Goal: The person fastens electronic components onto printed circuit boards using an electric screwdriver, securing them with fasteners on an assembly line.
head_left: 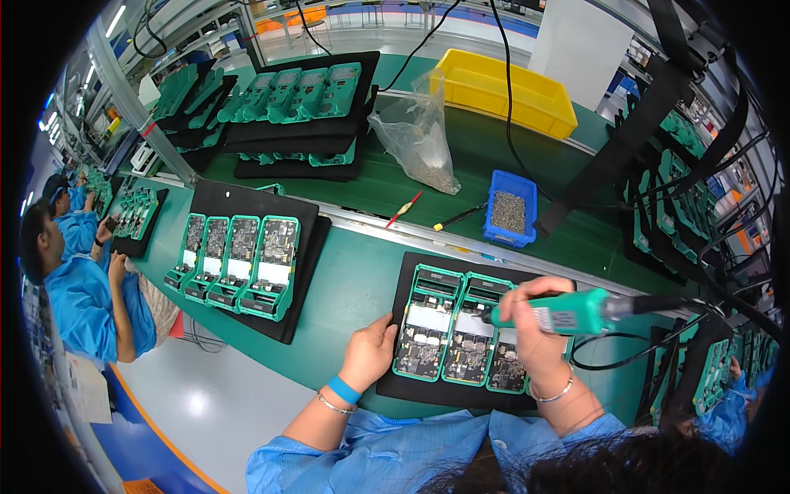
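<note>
My right hand (533, 336) grips a green electric screwdriver (576, 313), its cable running off to the right. The tool lies nearly level, with its dark tip pointing left over the middle one of the green-framed circuit board units (471, 350). These units lie in a row on a black foam mat (405, 393), and my right hand partly covers the rightmost ones. My left hand (370, 354) holds nothing. Its fingers are stretched out at the mat's left edge, beside the leftmost unit (425, 333).
Another mat carries several similar units (274, 267) to the left. Beyond the metal rail are a blue bin of screws (508, 216), a plastic bag (424, 144), a yellow tray (504, 95), a red-and-yellow tool (403, 209) and stacked green housings (337, 86). Co-workers (90, 288) sit at left.
</note>
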